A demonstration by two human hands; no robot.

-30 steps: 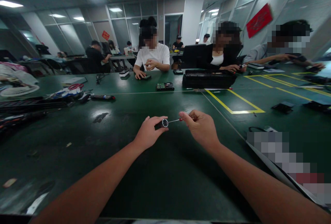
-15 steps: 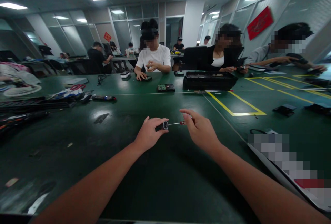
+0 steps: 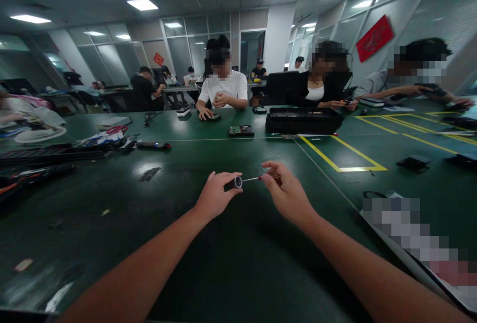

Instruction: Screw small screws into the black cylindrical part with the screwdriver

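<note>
My left hand (image 3: 214, 195) pinches a short black cylindrical part (image 3: 234, 183) between thumb and fingers. Its round, silver-rimmed end faces right and towards me. My right hand (image 3: 288, 193) is closed around the handle of a screwdriver (image 3: 254, 179), with the index finger lifted and partly stretched above it. The thin metal shaft points left and its tip meets the end of the cylindrical part, or lies right in front of it; I cannot tell which. A reddish bit of the handle shows by the thumb. Both hands are above the green table (image 3: 208, 278).
A circuit-board device (image 3: 241, 130) and a long black housing (image 3: 304, 121) lie ahead. Tools, among them a dark pen-like tool (image 3: 153, 145), lie to the left. A pale-edged board (image 3: 413, 258) is near my right forearm. Across the table a person in white (image 3: 225, 87) handles a device.
My right hand's fingers have shifted on the screwdriver, and more of its handle shows. The left hand keeps its hold on the cylindrical part. The view has tilted slightly upward.
</note>
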